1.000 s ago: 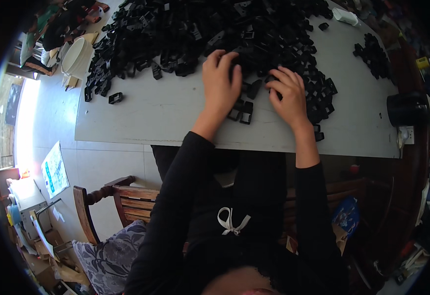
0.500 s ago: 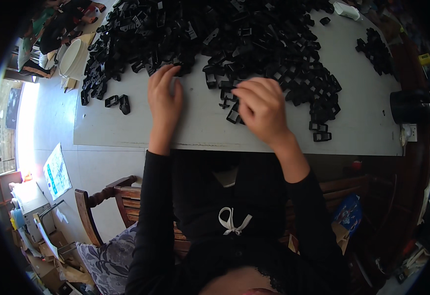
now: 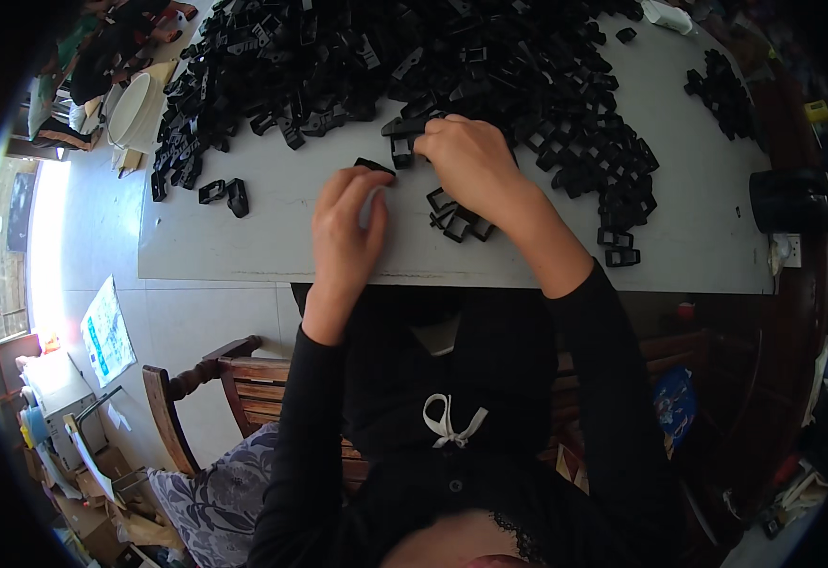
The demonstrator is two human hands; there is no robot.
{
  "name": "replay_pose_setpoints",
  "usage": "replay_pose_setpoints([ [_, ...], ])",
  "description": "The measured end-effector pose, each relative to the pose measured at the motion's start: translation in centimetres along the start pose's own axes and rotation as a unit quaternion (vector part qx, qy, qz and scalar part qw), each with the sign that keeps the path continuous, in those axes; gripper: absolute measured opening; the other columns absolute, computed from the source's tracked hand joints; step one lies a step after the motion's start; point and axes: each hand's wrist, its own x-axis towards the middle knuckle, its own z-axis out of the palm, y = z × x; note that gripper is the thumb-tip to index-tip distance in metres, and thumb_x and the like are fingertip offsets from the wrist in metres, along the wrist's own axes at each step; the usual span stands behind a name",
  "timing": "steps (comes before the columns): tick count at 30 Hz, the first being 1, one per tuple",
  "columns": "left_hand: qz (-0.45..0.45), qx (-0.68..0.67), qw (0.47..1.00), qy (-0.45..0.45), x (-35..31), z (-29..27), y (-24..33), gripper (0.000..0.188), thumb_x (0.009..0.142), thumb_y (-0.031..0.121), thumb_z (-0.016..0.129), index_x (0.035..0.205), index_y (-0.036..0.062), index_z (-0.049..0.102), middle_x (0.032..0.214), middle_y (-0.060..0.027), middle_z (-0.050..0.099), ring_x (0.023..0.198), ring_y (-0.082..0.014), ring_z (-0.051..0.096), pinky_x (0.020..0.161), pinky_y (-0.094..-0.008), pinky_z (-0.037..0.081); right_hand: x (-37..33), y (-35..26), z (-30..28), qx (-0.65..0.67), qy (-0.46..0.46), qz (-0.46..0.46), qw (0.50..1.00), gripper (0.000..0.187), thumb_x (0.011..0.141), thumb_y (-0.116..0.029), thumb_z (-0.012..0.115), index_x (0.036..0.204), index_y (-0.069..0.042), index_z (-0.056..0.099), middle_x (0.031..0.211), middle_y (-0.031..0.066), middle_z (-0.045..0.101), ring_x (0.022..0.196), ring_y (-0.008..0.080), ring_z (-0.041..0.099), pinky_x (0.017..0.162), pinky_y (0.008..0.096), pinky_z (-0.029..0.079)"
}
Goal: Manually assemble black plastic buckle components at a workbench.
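Note:
A large heap of small black plastic parts [image 3: 338, 57] covers the far side of the grey table [image 3: 253, 248]. My left hand [image 3: 346, 216] is closed, with a black plastic piece [image 3: 374, 168] at its fingertips just above the tabletop. At the near edge of the heap, my right hand [image 3: 469, 163] pinches a black plastic part [image 3: 406, 126]; its fingertips are partly hidden behind the hand. Several rectangular black frames [image 3: 454, 220] lie together below my right wrist.
Two loose black parts [image 3: 224, 195] rest at the table's left. A smaller black pile [image 3: 720, 99] lies at the far right, near a black container [image 3: 791, 204] by the table's edge. A wooden chair [image 3: 172, 417] with a patterned cushion [image 3: 215, 492] stands at lower left.
My left hand has moved right, away from the heap, and now has a black piece at its fingertips. My right hand has shifted left and farther out, from the loose frames to the heap's edge.

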Motion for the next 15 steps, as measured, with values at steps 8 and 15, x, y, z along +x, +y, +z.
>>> replay_pose_setpoints([
  [8, 0.01, -0.101, 0.989, -0.106, -2.9, 0.8, 4.2, 0.025, 0.079, -0.006, 0.064, 0.101, 0.0031, 0.066, 0.095, -0.0119, 0.06, 0.083, -0.029, 0.061, 0.072, -0.0354, 0.05, -7.0, -0.2, -2.6, 0.343, 0.247, 0.112, 0.899, 0.019, 0.084, 0.005, 0.068, 0.101, -0.002, 0.069, 0.1, 0.0052, 0.058, 0.074, 0.009, 0.059, 0.063, 0.0207, 0.05],
  [15, 0.083, -0.031, 0.986, -0.14, -3.6, 1.5, 3.9, 0.035, 0.071, -0.006, 0.063, 0.105, 0.0053, 0.064, 0.102, -0.0096, 0.057, 0.077, -0.0259, 0.056, 0.067, -0.0363, 0.048, -16.0, -1.2, 0.1, 0.369, 0.188, 0.29, 0.863, 0.008, 0.085, 0.005, 0.069, 0.088, 0.003, 0.063, 0.098, 0.0035, 0.057, 0.068, 0.0059, 0.058, 0.057, 0.0179, 0.047],
])
